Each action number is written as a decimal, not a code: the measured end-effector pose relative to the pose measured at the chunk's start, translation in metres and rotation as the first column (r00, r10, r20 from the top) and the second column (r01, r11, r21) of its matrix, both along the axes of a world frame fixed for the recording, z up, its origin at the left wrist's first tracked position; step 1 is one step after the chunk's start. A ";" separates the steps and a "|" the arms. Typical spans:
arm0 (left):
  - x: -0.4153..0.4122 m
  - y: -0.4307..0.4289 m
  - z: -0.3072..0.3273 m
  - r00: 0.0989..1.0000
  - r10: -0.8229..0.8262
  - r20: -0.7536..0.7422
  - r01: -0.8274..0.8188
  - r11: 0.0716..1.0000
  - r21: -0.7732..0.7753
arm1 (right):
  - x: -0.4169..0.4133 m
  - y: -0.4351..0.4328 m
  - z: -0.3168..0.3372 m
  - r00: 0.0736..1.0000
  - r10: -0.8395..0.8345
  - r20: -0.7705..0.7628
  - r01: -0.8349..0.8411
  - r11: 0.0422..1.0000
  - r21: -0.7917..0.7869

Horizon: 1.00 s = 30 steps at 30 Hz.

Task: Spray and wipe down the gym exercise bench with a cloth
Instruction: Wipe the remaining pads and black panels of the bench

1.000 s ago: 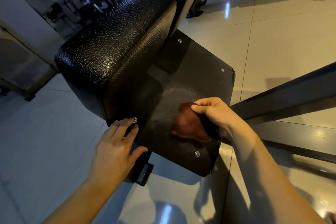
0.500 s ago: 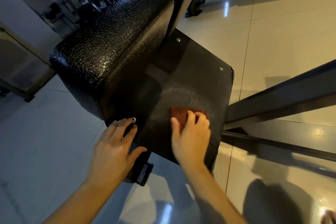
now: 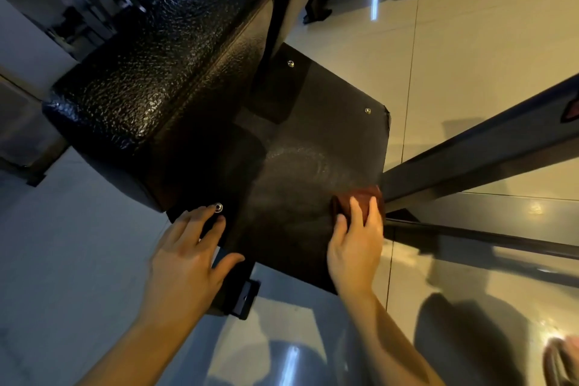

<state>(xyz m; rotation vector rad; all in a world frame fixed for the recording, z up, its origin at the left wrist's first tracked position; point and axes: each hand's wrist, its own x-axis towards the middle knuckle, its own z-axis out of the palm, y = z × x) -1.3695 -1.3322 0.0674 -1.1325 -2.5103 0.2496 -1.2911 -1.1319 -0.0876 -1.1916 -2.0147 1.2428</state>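
A thick black textured bench pad [image 3: 163, 81] sits at upper left. Below it lies a flat black board [image 3: 300, 166] of the bench, with silver rivets at its corners and pale wipe streaks across its middle. My right hand [image 3: 357, 241] presses a reddish-brown cloth [image 3: 360, 197] flat against the board near its right edge, fingers straight over the cloth. My left hand [image 3: 188, 257] rests flat on the board's near left corner, fingertips beside a rivet [image 3: 218, 207], thumb spread to the right.
A dark metal frame beam [image 3: 476, 157] runs diagonally from the board's right edge to the upper right, with a lower bar [image 3: 488, 238] under it. Glossy tiled floor [image 3: 454, 50] surrounds the bench. Dark gym machines [image 3: 91, 3] stand at upper left.
My right hand has slid the cloth from the board's middle toward its right edge, turning from a sideways grip to fingers laid flat on it. My left hand has stayed put.
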 end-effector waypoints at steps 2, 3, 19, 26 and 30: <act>0.000 -0.003 -0.003 1.000 -0.017 -0.017 0.017 1.000 0.009 | -0.007 -0.012 0.019 0.999 0.053 0.010 -0.053 0.999 -0.007; 0.000 -0.003 -0.003 0.999 -0.021 -0.025 0.021 1.000 0.005 | -0.014 -0.022 0.032 0.990 0.131 -0.048 -0.128 0.989 0.070; 0.000 0.000 0.001 1.000 -0.024 -0.011 0.024 1.000 0.000 | -0.070 0.004 0.061 0.872 0.372 -0.318 -0.245 0.895 0.374; 0.003 0.003 0.001 0.999 0.015 0.028 -0.016 1.000 0.005 | -0.061 0.013 0.060 0.970 0.078 -0.230 -0.060 0.995 0.085; 0.003 0.003 0.003 1.000 0.011 0.009 -0.011 1.000 -0.005 | -0.077 0.006 0.064 0.842 0.429 -0.326 -0.253 0.849 0.463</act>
